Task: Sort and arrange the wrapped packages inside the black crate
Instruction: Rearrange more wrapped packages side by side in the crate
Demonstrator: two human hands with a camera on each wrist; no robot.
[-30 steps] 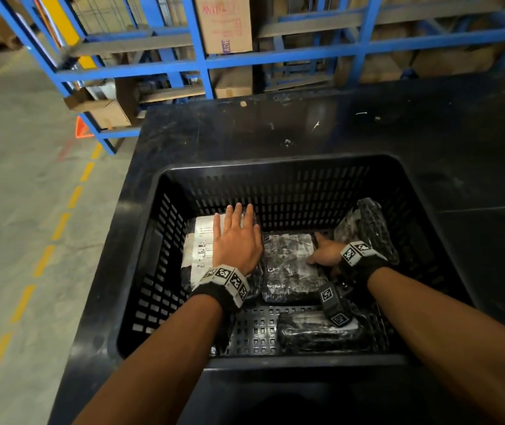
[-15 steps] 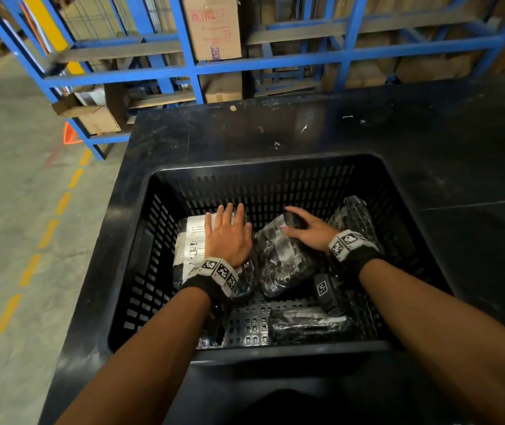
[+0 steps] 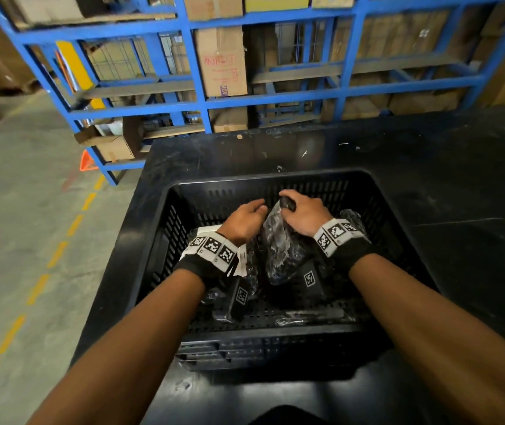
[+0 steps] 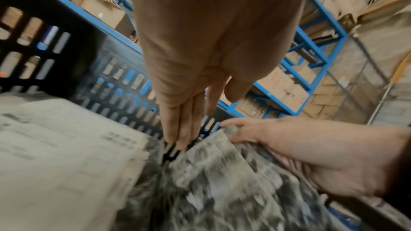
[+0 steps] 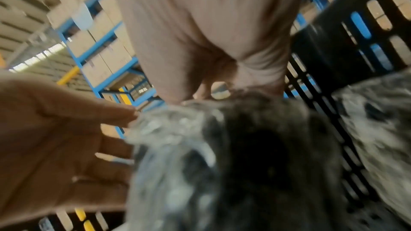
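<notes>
Head view: right hand now grips raised middle package; left hand lifted, fingers straight.

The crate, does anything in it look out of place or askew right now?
Yes. In the crate one wrapped package stands tilted on end, the right hand gripping its top and the left hand beside it. The labelled package and another by the near wall lie flat.

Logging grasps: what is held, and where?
Right hand grips the tilted package by its top end; left hand, fingers straight, only touches its side.
</notes>
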